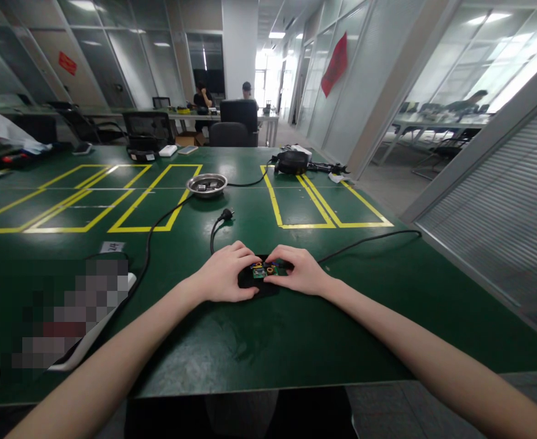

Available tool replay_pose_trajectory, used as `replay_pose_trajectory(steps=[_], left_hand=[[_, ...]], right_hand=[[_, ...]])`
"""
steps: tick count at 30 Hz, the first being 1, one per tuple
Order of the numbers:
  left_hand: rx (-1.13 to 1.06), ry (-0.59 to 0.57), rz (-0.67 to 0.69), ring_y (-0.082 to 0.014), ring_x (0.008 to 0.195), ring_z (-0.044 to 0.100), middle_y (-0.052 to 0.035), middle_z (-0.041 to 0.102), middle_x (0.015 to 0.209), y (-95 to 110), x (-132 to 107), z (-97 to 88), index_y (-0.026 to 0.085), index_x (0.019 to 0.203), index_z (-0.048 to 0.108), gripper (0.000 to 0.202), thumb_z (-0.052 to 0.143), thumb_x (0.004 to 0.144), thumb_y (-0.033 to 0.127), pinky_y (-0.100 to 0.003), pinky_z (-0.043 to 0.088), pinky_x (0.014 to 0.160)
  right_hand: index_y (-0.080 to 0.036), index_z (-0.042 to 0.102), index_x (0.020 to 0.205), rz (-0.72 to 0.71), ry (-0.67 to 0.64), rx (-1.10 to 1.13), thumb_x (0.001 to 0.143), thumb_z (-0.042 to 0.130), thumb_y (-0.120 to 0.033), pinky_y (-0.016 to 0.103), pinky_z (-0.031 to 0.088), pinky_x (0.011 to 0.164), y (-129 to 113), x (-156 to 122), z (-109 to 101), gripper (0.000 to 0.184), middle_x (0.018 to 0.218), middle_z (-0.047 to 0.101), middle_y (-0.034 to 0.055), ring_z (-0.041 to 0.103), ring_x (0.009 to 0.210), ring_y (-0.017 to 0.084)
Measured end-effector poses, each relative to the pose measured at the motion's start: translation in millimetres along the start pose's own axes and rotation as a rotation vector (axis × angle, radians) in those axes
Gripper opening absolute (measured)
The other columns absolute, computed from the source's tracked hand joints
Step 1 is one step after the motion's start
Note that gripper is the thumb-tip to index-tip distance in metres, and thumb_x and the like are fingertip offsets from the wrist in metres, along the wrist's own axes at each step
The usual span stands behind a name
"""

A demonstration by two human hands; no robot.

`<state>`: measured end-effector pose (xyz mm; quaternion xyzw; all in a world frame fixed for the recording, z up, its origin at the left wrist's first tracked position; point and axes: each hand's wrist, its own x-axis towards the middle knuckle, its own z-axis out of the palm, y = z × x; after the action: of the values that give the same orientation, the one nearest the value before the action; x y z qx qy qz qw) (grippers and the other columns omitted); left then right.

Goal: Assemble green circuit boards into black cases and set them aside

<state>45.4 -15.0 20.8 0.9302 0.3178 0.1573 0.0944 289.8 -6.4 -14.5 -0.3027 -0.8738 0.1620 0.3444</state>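
Observation:
Both of my hands meet over a small green circuit board (260, 273), which carries copper-coloured ring coils. Under and around it is a dark black case (267, 290), its shape partly hidden by my fingers. My left hand (225, 272) curves around the case's left side, thumb at the front and fingers at the back. With thumb and fingertips, my right hand (302, 271) grips the board's right end. A black cable (364, 242) runs off to the right from behind my right hand. Beyond my left hand lies a black power plug (226, 214) on its cord.
A metal bowl (207, 185) with small metal parts stands farther back on the green table (268, 353). Yellow tape outlines mark the tabletop. A black device (292, 161) sits at the back right. A blurred-out object on a white base (74, 360) lies left, beside a cable.

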Motion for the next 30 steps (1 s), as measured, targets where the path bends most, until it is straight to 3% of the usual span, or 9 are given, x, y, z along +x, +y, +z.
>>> replay_pose_trajectory(steps=[5, 14, 21, 27, 30], left_hand=[[-0.048, -0.033, 0.045, -0.0319, 0.116, 0.059, -0.0115, 0.069, 0.124, -2.2, -0.1, 2.4, 0.018, 0.119, 0.068, 0.054, 0.084, 0.072, 0.040, -0.046, 0.053, 0.101], [-0.069, -0.033, 0.062, -0.0325, 0.119, 0.063, -0.0134, 0.068, 0.131, -8.8, 0.2, 5.0, 0.019, 0.122, 0.068, 0.072, 0.090, 0.066, 0.058, -0.046, 0.050, 0.102], [0.018, 0.023, 0.018, -0.0263, 0.104, 0.066, -0.0077, 0.073, 0.114, -9.0, 0.7, 10.0, 0.020, 0.102, 0.072, 0.030, 0.078, 0.086, 0.045, -0.039, 0.052, 0.089], [0.070, 0.034, -0.003, -0.0243, 0.096, 0.065, -0.0060, 0.069, 0.104, -7.1, 1.2, 9.5, 0.020, 0.096, 0.070, 0.033, 0.079, 0.083, 0.049, -0.037, 0.050, 0.084], [0.106, 0.045, -0.030, -0.0247, 0.094, 0.062, -0.0061, 0.066, 0.100, -6.7, 1.0, 9.7, 0.020, 0.097, 0.068, 0.040, 0.078, 0.082, 0.055, -0.037, 0.049, 0.082]], right_hand=[[-0.020, 0.072, 0.096, 0.037, -0.007, 0.116, 0.084, 0.081, -0.036, 0.028, 0.054, 0.066, -4.5, 1.1, 1.0, 0.022, 0.100, 0.069, 0.0072, 0.067, 0.084, 0.019], [-0.020, 0.076, 0.097, 0.067, 0.005, 0.187, 0.087, 0.080, -0.037, 0.030, 0.055, 0.075, -5.6, 4.2, 3.7, 0.019, 0.096, 0.072, 0.0061, 0.069, 0.083, 0.019], [-0.020, 0.075, 0.099, 0.019, -0.029, 0.151, 0.086, 0.079, -0.031, 0.030, 0.056, 0.074, -5.8, 3.4, 4.1, 0.018, 0.096, 0.070, 0.0059, 0.068, 0.084, 0.019], [-0.020, 0.076, 0.105, -0.011, -0.055, 0.192, 0.088, 0.075, -0.027, 0.032, 0.058, 0.078, -6.0, 1.9, 3.2, 0.018, 0.101, 0.073, 0.0079, 0.070, 0.088, 0.020], [-0.019, 0.076, 0.104, 0.045, -0.069, 0.191, 0.087, 0.078, -0.029, 0.030, 0.057, 0.072, -6.3, 1.5, 3.1, 0.020, 0.097, 0.074, 0.0069, 0.070, 0.081, 0.019]])
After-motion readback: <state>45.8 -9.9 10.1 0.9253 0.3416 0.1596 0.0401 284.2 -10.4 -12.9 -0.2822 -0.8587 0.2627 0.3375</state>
